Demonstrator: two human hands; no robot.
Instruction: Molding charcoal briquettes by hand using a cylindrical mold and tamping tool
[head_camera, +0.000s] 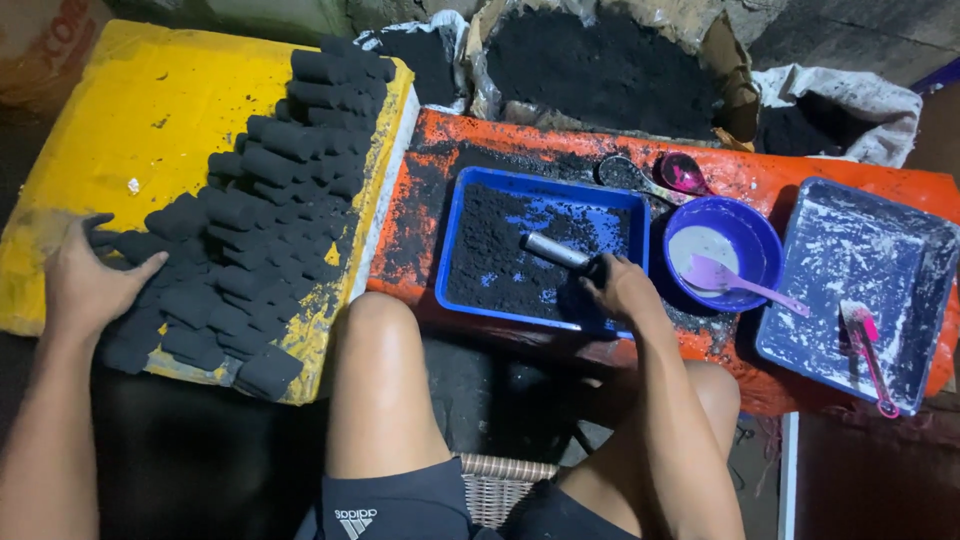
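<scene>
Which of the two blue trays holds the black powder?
The blue tray under the right hand, holding a metal tube. The other tray, far right, is smeared white and holds a pink spoon.

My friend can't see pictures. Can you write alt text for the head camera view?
A seated person's left hand rests on rows of black briquettes on a yellow board, while the right hand holds a metal tube over a blue tray of black powder.

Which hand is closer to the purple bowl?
Right. The right hand is in the blue tray beside the purple bowl; the left hand rests far off on black briquettes.
</scene>
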